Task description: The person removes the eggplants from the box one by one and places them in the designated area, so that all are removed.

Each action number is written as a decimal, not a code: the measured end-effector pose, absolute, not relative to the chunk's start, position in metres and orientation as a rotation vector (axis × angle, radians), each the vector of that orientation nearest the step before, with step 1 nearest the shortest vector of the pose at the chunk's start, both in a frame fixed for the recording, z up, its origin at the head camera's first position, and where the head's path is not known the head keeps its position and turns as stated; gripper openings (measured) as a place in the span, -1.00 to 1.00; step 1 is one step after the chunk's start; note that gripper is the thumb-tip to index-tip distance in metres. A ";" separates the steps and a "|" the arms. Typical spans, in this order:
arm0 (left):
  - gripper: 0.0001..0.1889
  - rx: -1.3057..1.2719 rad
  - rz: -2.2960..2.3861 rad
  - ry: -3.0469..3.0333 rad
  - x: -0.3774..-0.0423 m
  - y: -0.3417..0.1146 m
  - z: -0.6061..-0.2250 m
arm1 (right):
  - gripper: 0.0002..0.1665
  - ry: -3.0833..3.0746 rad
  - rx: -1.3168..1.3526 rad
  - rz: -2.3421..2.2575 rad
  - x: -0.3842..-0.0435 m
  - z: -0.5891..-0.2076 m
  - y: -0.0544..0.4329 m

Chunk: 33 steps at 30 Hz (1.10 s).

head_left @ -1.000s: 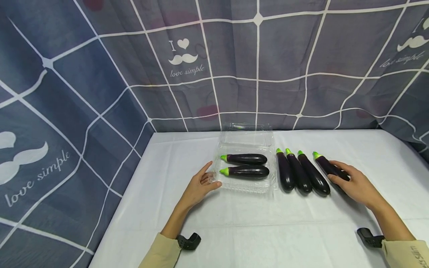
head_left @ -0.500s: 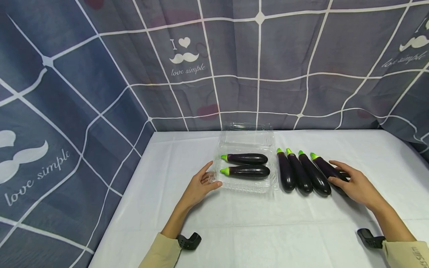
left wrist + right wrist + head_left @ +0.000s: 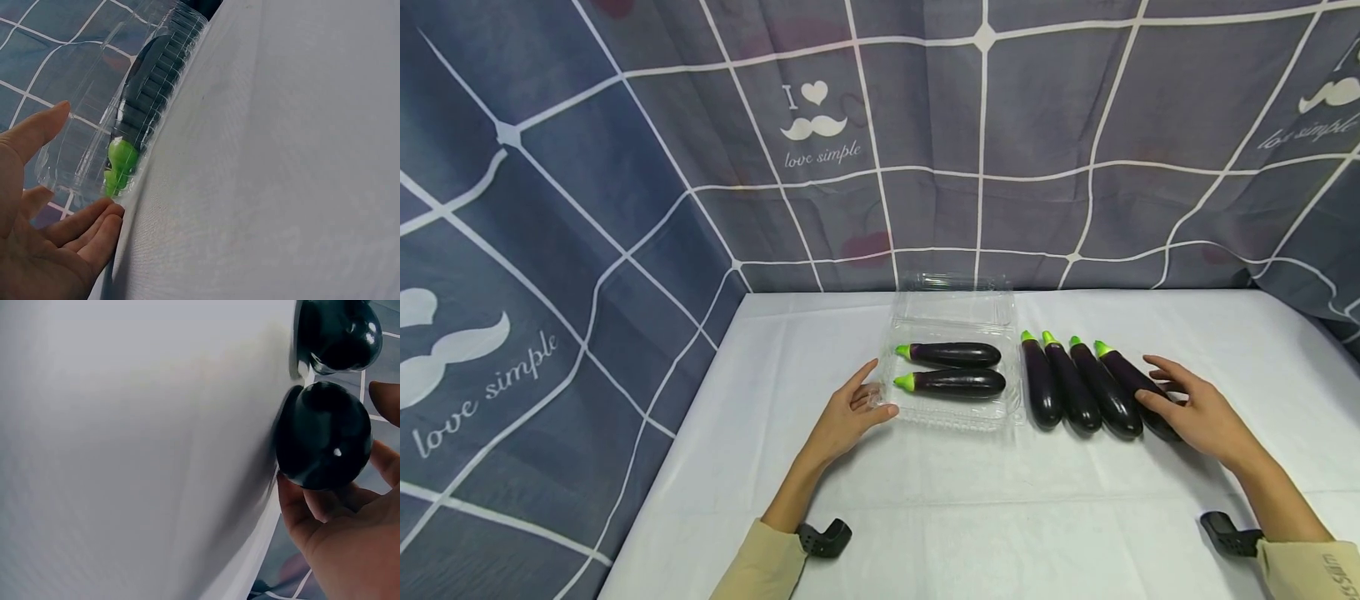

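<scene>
Rightmost eggplant (image 3: 1130, 379) on white tabletop (image 3: 970, 517), just beside three others (image 3: 1072, 387); long axis oblique, green stem end far-left, blunt end near-right. Right hand (image 3: 1202, 412) unclamped: fingers touch it, thumb apart. Clear container (image 3: 943, 414), lid raised, holds two eggplants (image 3: 958, 383), stems left. Left hand (image 3: 847, 421) at its left edge, thumb and fingers apart.

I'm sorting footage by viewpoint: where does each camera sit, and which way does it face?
Head: on the person's head, facing forward and down over the white-covered table, six eggplants and open plastic clamshell; left hand, right hand and forearms show.
Left wrist: on that wrist, facing the clamshell's side and a green stem; part of the left hand shows.
Right wrist: on that wrist, facing two eggplants' rounded ends; part of the right hand shows.
Shared: head and left wrist both show the clamshell.
</scene>
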<state>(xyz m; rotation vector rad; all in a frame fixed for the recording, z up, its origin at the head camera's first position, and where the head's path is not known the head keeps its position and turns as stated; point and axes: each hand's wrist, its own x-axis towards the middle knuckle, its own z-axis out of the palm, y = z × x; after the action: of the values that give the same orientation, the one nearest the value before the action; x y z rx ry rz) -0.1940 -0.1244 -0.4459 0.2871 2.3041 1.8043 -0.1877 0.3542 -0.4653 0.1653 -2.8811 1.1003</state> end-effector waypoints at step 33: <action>-0.09 0.293 1.788 2.331 -0.208 -0.132 -0.480 | -0.48 -2.734 0.352 1.200 -0.185 -0.423 0.291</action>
<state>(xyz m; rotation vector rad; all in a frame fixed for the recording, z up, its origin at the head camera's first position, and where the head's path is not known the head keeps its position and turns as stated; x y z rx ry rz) -0.2085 -0.1316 -0.4799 0.2929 2.3308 1.7881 -0.1845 0.2911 -0.4232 0.3523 -2.7338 1.1998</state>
